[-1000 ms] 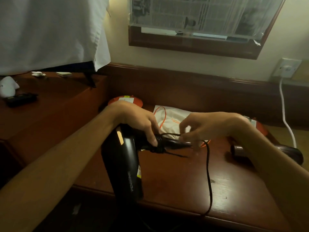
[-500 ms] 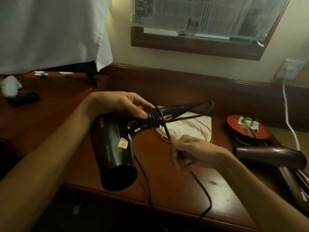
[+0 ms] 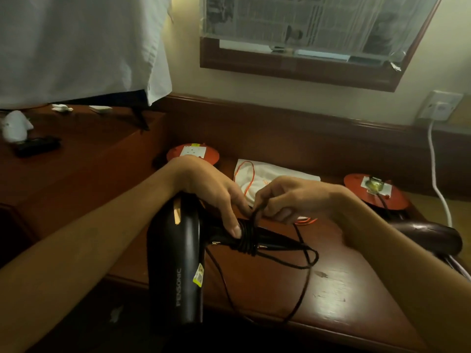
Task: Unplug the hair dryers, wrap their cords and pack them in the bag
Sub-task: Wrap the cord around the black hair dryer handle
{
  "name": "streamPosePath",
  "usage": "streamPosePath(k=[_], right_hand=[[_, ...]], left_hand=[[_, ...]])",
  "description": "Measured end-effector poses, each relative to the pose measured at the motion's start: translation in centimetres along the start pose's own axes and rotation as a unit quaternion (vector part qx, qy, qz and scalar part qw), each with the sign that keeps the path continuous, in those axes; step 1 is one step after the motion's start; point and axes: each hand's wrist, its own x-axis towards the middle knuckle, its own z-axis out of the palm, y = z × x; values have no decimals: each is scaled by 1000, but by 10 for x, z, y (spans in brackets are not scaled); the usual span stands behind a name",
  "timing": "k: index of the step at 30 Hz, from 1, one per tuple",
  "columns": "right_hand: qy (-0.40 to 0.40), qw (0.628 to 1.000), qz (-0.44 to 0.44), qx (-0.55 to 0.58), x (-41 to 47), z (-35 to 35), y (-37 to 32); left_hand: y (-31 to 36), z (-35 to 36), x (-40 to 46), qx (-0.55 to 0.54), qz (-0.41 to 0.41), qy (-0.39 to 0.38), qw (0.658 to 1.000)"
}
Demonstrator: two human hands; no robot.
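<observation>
My left hand [image 3: 214,192] grips a black hair dryer [image 3: 178,266] where the barrel meets the handle, fingers pressing on the coils. Its black cord [image 3: 303,284] is wound several times round the handle, and a loose loop hangs over the desk's front edge. My right hand [image 3: 288,200] pinches the cord just above the coils. A white drawstring bag [image 3: 265,177] with orange cord lies flat behind my hands. A second, dark brown hair dryer [image 3: 430,238] lies at the right, partly hidden by my right arm.
Two orange cable reels with sockets stand on the desk, one at the back left [image 3: 193,154] and one at the right [image 3: 374,192]. A white cable [image 3: 435,174] runs up to a wall socket [image 3: 441,108]. A cloth-covered television stands on the higher cabinet [image 3: 76,159] at the left.
My right hand came up from below the handle to its top, carrying the cord round another turn. The dryer's handle dropped lower and the barrel now points at me.
</observation>
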Motion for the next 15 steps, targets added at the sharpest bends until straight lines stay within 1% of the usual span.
streamPosePath(k=[3,5,7,9,11,13,15], right_hand=[[16,992,20,-126,-7,3,-23],[26,986,27,-161,-11,7,-33],[37,984,37,-172,-15,10,-39],[63,989,20,-133,-20,14,-42],[110,992,-33,-49,-25,20,-41],[140,986,-89,18,-27,30,-34],[131,980,-125,87,-26,40,-20]], left_hand=[[-5,-4,6,-9,-21,27,999],[-11,-8,6,-15,-33,64,997],[-15,-13,2,-20,-46,93,994],[-18,-17,-4,-34,-48,122,991],[-25,-20,-14,-65,-31,169,983],[-34,-23,-27,-141,13,211,967],[-42,-23,-38,-220,82,213,948]])
